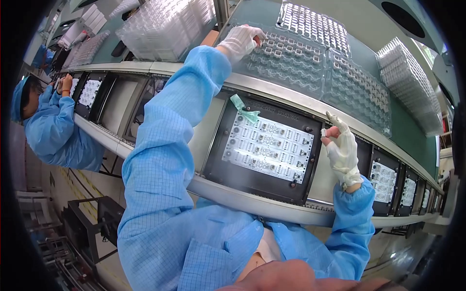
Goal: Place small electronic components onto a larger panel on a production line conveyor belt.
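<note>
Our right hand [342, 150] pinches a small white part [324, 132], not yet on the circuit boards [268, 146] nearby; our left hand [241, 42] touches the partly filled tray [286, 72], its grip we cannot tell.

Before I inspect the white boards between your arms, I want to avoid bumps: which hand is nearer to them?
Right. The right hand is just to the right of the white boards; the left hand is farther off, beyond them at a clear tray.

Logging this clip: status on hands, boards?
Left hand at clear tray. Right hand pinching small white part. White boards in black frame; green strip over one corner.
</note>
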Demonstrator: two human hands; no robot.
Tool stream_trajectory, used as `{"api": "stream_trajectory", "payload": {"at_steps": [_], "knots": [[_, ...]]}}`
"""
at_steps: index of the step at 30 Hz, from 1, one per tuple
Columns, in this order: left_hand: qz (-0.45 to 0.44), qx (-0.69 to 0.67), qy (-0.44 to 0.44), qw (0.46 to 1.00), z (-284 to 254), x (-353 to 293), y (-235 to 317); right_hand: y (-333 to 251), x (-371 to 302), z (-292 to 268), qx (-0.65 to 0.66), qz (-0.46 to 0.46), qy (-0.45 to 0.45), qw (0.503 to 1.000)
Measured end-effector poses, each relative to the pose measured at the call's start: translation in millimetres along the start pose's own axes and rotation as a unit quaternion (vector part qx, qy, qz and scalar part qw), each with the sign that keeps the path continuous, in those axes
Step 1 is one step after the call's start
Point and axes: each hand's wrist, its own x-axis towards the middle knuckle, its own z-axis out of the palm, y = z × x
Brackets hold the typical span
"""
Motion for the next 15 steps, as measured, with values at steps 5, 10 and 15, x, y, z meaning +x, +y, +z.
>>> {"api": "stream_trajectory", "payload": {"at_steps": [5,10,15], "knots": [[0.034,-0.114,0.029,0.992,-37,-53,65,-15,-4,10,0.054,0.080,-0.024,0.995],[0.086,-0.105,-0.051,0.989,-63,-122,120,-17,-3,19,0.035,0.067,-0.030,0.997],[0.084,-0.077,0.015,0.993,-50,-146,118,-18,0,25,0.032,0.021,-0.019,0.999]]}}
